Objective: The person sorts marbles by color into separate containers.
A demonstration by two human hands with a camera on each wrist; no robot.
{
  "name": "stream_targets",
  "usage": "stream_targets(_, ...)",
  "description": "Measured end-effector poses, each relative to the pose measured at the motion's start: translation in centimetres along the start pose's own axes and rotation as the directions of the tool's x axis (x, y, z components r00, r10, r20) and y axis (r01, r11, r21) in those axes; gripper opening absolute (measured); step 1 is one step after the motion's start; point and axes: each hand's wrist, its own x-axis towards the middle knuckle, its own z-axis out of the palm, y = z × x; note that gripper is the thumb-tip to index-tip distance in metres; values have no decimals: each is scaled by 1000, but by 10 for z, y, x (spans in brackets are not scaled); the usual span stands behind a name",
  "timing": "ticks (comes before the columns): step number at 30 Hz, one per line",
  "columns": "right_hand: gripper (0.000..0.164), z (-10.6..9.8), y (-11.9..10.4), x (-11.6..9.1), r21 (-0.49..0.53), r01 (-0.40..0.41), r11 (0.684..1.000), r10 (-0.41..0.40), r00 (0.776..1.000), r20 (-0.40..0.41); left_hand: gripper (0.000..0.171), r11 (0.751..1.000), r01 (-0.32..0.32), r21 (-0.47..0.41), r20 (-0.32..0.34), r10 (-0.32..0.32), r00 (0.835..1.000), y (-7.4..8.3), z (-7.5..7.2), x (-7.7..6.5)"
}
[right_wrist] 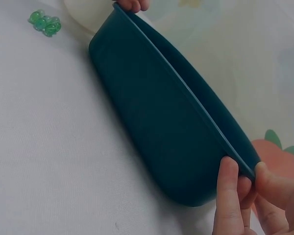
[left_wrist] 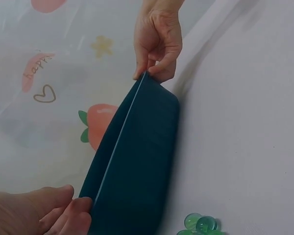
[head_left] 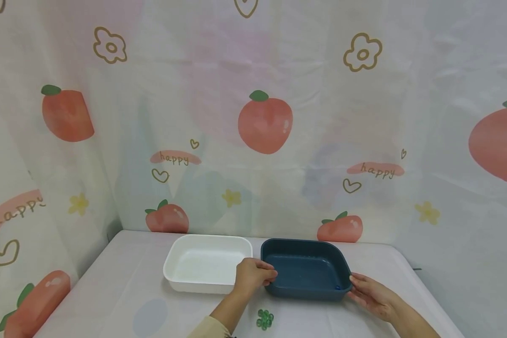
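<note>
A dark blue plastic basin [head_left: 304,270] sits on the table, right of a white basin. Curled fingers of my left hand [head_left: 253,276] hold its left rim. At the opposite end, my right hand [head_left: 373,295] pinches the right rim between thumb and fingers, as the right wrist view shows closely. Inside the blue basin, by its near right corner, lies one small dark blue piece [head_left: 337,287], too small to make out. A cluster of green glass beads [head_left: 265,319] lies on the cloth in front of the basins.
The white basin [head_left: 175,280] stands just left of the blue one, partly behind my left hand. A pale cloth [head_left: 118,281] covers the table. Behind it hangs a curtain [head_left: 219,103] printed with peaches, flowers and hearts.
</note>
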Motion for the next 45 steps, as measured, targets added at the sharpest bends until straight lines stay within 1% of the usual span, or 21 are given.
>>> stream_targets(5,69,1,1,-1,16,-3,1000,3,1000,5,7,1000,-1,-21,23,2,1000,-2,-2,-1)
stream_targets(10,74,3,2,-2,19,-8,1000,8,1000,-15,8,1000,5,-24,59,-3,998,0,-8,-4)
stream_targets(12,73,3,2,-2,15,-7,1000,7,1000,-17,9,1000,13,-28,75,-11,997,1,-11,-5)
stream_targets(15,68,2,2,-2,10,-5,1000,5,1000,-6,9,999,34,-34,95,-31,995,2,-16,-5)
stream_targets(17,68,2,2,-3,8,-4,1000,4,1000,-4,9,999,43,-31,102,-40,994,2,-19,-5)
stream_targets(21,52,2,3,-3,19,-6,1000,5,1000,3,11,998,50,-28,109,-46,993,2,-28,-5)
stream_targets(22,52,2,3,-3,20,-5,1000,5,1000,1,12,999,47,-26,110,-44,993,2,-31,-5)
stream_targets(24,51,2,3,-3,23,-4,1000,4,1000,1,14,998,49,-26,116,-46,992,1,-37,-4)
stream_targets(27,61,2,4,-2,19,-3,1000,3,1000,-1,17,998,57,-16,117,-55,992,0,-48,-2)
stream_targets(28,61,1,4,-2,18,-3,1000,3,1000,-5,18,998,63,-15,118,-61,991,0,-52,-1)
stream_targets(30,58,0,4,-2,19,-1,1000,1,1000,-3,20,998,67,-14,117,-65,991,0,-60,0)
stream_targets(31,54,-1,3,-2,21,-1,1000,1,1000,-4,20,998,64,-17,116,-62,991,-1,-65,0)
stream_targets(34,52,-1,2,-2,20,-2,1000,3,1000,-15,23,999,50,-17,115,-48,992,-1,-80,0)
stream_targets(37,66,0,1,-1,14,-5,1000,6,1000,-28,25,999,36,-19,107,-34,994,0,-96,-1)
stream_targets(38,73,0,0,-1,12,-6,1000,7,1000,-30,24,999,36,-16,101,-34,994,0,-101,-1)
stream_targets(41,85,1,0,0,10,-5,1000,5,999,-32,23,999,40,-4,74,-39,997,0,-114,-3)
stream_targets(43,87,1,0,0,12,-6,1000,6,1000,-27,22,999,45,17,55,-46,997,0,-122,-4)
stream_targets(45,86,1,1,0,12,-5,1000,6,1000,-22,21,998,50,38,38,-51,998,-1,-129,-5)
